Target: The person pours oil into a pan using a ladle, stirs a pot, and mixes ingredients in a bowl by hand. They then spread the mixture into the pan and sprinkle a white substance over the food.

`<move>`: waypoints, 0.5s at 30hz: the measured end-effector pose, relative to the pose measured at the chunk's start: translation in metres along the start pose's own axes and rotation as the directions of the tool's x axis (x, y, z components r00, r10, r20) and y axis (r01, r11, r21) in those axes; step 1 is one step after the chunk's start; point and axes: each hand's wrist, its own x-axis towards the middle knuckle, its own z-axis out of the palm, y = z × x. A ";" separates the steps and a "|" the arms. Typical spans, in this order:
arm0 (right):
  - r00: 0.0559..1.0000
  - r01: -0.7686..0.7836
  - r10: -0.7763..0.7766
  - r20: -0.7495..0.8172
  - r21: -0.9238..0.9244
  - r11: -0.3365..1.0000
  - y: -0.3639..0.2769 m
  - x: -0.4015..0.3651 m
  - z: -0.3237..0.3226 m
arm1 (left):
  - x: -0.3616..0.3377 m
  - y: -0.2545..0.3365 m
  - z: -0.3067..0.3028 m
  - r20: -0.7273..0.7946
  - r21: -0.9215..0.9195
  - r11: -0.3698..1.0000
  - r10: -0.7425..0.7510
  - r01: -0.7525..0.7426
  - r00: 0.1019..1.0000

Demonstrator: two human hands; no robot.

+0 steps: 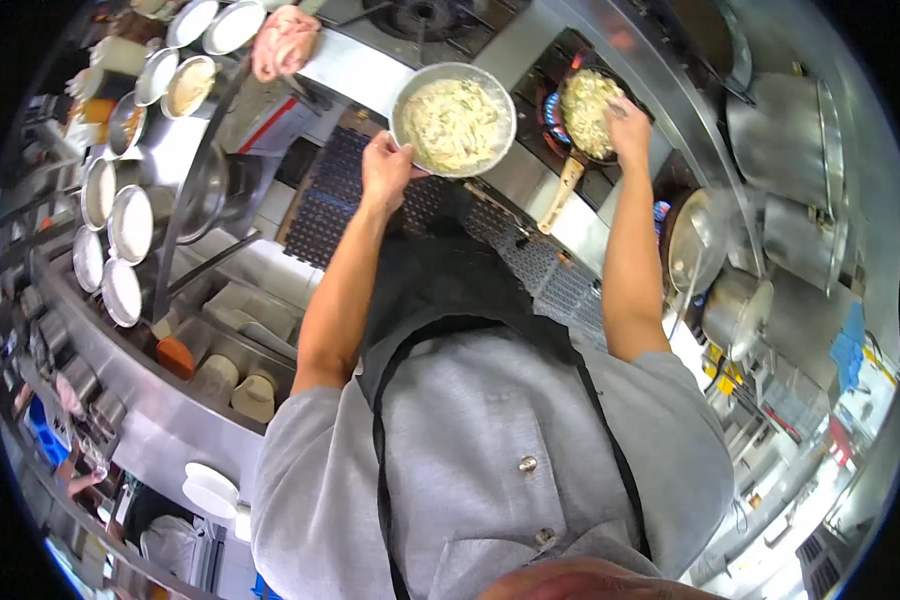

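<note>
My left hand [386,170] grips the rim of a round metal bowl [402,137], with the thumb over its near edge. Inside the bowl lies a pale yellow, shredded mixture [453,122] with green flecks. On the right, a frying pan [602,158] sits tilted over a lit burner, its light wooden handle [562,196] pointing back toward me. A similar shredded mixture [586,105] spreads across the pan. My right hand [627,133] reaches down to the mixture at the pan's right side, fingers stretched out on it; the fingertips are partly hidden.
Blue flames [551,110] show at the pan's left edge. An unlit burner [422,14] is beyond the bowl. Raw meat [285,42] rests at the counter's corner, near several containers. A wok-like pan [692,240] stands to the right, below large pots [782,140].
</note>
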 end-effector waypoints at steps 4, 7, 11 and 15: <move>0.986 -0.150 0.110 0.125 0.385 0.910 0.024 0.002 -0.007 | -0.020 0.019 -0.021 -0.142 0.039 0.999 0.007 -0.001 0.990; 0.995 -0.062 0.020 0.095 0.461 0.885 0.046 -0.007 -0.019 | -0.047 0.038 -0.058 -0.200 -0.098 0.993 0.042 -0.063 0.979; 0.950 -0.264 0.073 0.305 0.655 0.708 0.055 -0.012 -0.024 | -0.097 0.033 -0.138 -0.499 -0.063 0.979 0.136 -0.193 0.856; 0.951 -0.297 0.182 0.251 0.566 0.769 0.051 -0.007 -0.025 | -0.165 0.030 -0.207 -0.762 -0.195 0.904 0.105 -0.382 0.639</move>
